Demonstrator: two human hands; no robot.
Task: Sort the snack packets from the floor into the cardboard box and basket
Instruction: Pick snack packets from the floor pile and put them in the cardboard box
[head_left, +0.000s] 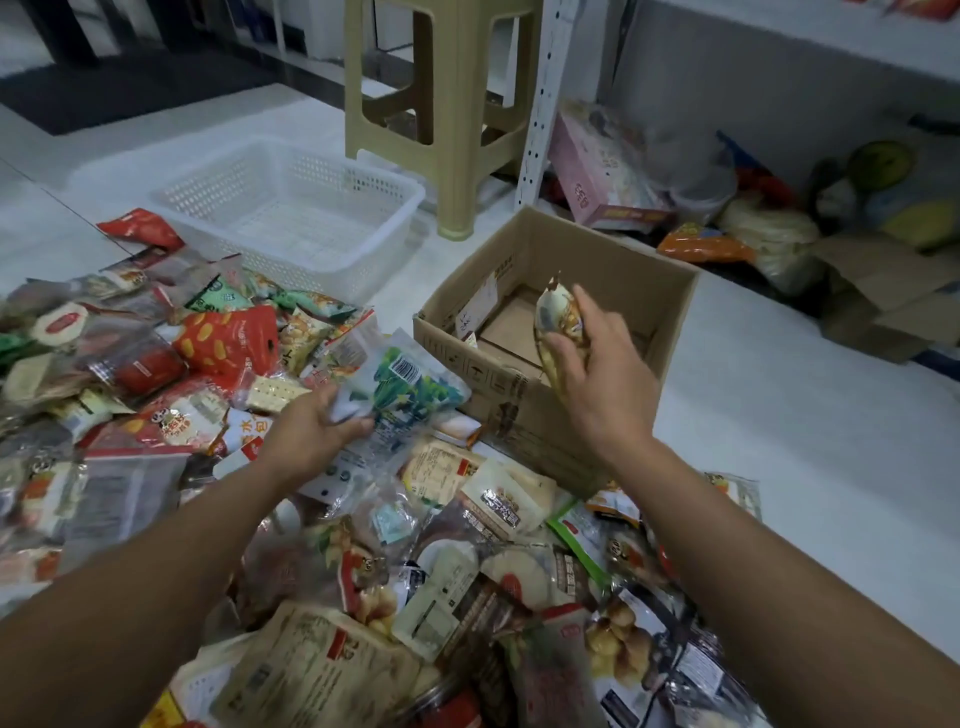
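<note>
A big pile of snack packets (218, 374) covers the floor in front of me. My right hand (597, 374) grips a yellowish packet (558, 317) over the open cardboard box (670, 322), which holds little besides some paper and card inside. My left hand (311, 426) pinches the corner of a white packet with green print (410, 379), lifted slightly above the pile beside the box's left wall. The white plastic basket (384, 244) stands behind the pile, with nothing visible in it.
A beige plastic stool (452, 119) stands behind the basket and box. To the right, under a white shelf (540, 98), lie a pink box (602, 176), bags and flattened cardboard (883, 296). White floor shows right of the box.
</note>
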